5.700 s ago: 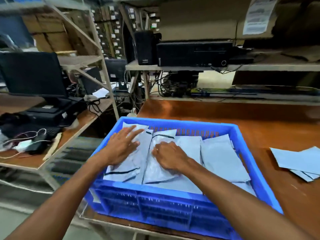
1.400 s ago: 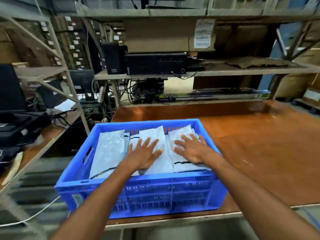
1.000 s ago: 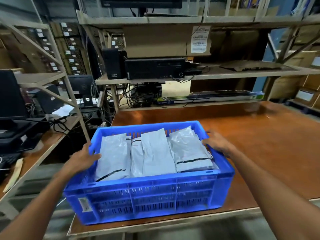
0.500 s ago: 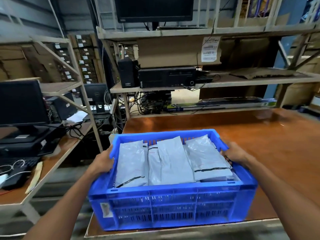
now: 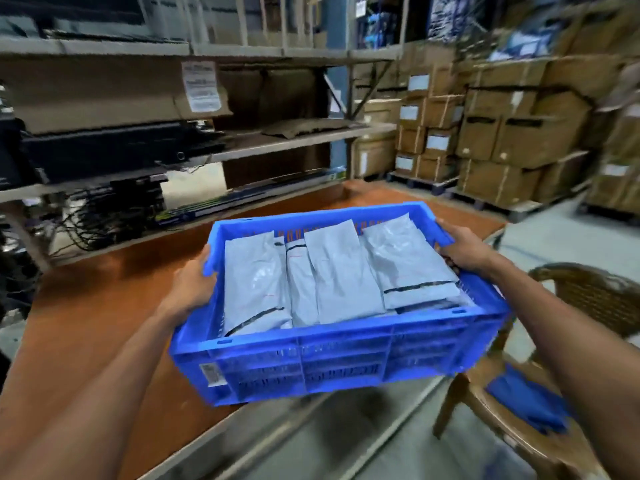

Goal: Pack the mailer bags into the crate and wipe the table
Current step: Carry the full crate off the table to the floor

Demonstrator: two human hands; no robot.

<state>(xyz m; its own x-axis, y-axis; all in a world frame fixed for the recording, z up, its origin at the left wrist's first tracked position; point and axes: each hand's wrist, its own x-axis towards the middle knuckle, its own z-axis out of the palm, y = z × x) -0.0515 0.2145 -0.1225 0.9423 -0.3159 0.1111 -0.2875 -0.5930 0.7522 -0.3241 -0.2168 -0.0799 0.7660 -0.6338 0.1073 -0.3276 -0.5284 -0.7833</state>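
Table point(image 5: 104, 306) below; left hand point(image 5: 192, 289) and right hand point(image 5: 462, 252) clamp opposite ends of crate point(image 5: 329, 362), mailer bags point(image 5: 332, 271) between them.

Grey mailer bags point(image 5: 332, 271) filling blue crate point(image 5: 346, 355)

We have lifted the crate point(image 5: 332, 344) off the desk point(image 5: 104, 317); half a second ago it sat on the desk's near edge, and now it hangs tilted, its right part out past the edge; our left hand point(image 5: 194, 289) and right hand point(image 5: 465, 252), which lay flat on the mailer bags point(image 5: 339, 268) earlier, now grip the crate's two short ends; our view has swung right, bringing stacked cartons point(image 5: 502, 133) and a brown chair point(image 5: 588, 306) with a blue cloth point(image 5: 526, 403) on it into sight.
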